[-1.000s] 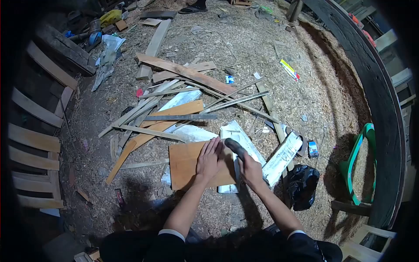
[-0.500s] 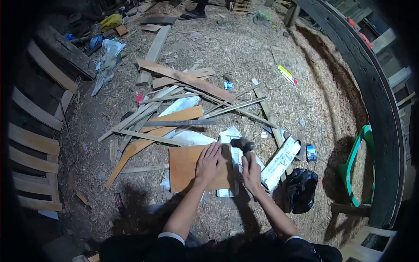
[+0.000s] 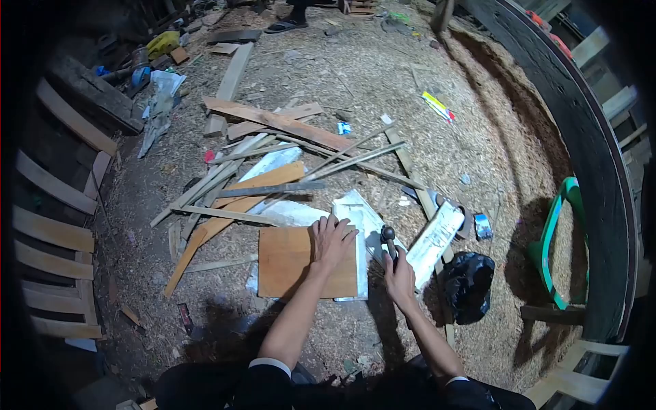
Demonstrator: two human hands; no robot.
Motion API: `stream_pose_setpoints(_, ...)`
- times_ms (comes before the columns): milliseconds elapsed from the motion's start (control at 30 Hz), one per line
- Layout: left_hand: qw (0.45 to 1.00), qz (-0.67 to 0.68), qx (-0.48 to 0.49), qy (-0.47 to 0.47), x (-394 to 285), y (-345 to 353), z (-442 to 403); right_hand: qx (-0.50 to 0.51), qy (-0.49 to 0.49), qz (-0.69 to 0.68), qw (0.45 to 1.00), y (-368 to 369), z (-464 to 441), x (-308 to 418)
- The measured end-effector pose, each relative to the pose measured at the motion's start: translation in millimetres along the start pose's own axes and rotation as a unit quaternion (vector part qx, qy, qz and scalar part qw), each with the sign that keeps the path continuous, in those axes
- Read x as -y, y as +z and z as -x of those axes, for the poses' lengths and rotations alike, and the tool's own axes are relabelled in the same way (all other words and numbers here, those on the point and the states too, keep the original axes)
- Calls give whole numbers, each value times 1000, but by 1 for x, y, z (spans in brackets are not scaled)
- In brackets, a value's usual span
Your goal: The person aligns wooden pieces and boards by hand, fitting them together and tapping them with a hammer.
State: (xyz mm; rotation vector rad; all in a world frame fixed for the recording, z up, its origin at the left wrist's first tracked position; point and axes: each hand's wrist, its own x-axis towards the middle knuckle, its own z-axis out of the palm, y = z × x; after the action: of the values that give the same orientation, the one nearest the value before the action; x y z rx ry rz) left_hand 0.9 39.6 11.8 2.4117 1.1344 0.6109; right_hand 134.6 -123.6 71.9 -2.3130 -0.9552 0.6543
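Observation:
A square brown wooden board [image 3: 287, 263] lies on the ground in front of me, over part of a white-smeared board [image 3: 362, 239]. Spread near the board's upper right edge, my left hand [image 3: 332, 240] rests with its fingers apart. My right hand [image 3: 399, 277] is closed round the handle of a hammer [image 3: 388, 236], just right of the board. The hammer's dark head points away from me. Beyond the board is a pile of wooden strips and planks [image 3: 287, 126].
A black plastic bag [image 3: 469, 287] and another whitish board [image 3: 435, 242] lie at the right. Farther right are a green plastic frame [image 3: 547, 253] and a dark beam [image 3: 581, 123]. Curved slats [image 3: 55, 229] stand at the left. Someone's sandalled foot [image 3: 287, 26] is at the top.
The hammer has swung from lying tilted over the board's right side to its right, clear of the board. My left hand has moved slightly up and right across the board.

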Motion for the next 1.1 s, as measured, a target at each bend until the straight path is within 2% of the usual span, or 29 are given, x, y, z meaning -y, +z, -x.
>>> stream_pose_setpoints(167,996,22,-18,90,-4,9,32,-54,-36,23,998,-8,4,-26)
stream_pose_setpoints(300,987,-27,-26,159,-14,2,52,-23,-13,-15,1000,-6,6,-30)
stream_pose_setpoints(600,983,-4,-11,182,-14,2,54,0,7,-14,1000,-10,-1,-33)
stream_pose_setpoints(700,983,-9,-3,183,-14,2,53,-15,-26,-5,1000,-7,-4,-45)
stream_pose_setpoints(833,988,18,9,155,-15,-1,56,-25,-107,23,994,-4,-7,-55)
stream_pose_setpoints(900,991,84,76,68,-11,1,67,-1,-131,53,990,-16,-9,-52)
stream_pose_setpoints(933,992,83,73,64,-15,-3,75,24,-153,84,984,-26,-8,-44)
stream_pose_setpoints(967,999,-33,31,30,-19,-8,87,29,-154,85,984,-35,-3,-37)
stream_pose_setpoints(1000,989,-149,-13,-3,-21,-11,91,29,-198,93,975,-48,-1,-24)
stream_pose_setpoints(1067,987,-159,26,-3,-14,-8,88,26,-293,123,948,-58,-5,-22)
stream_pose_setpoints(1100,984,-167,67,0,-12,-8,89,34,-288,125,949,-59,-3,-24)
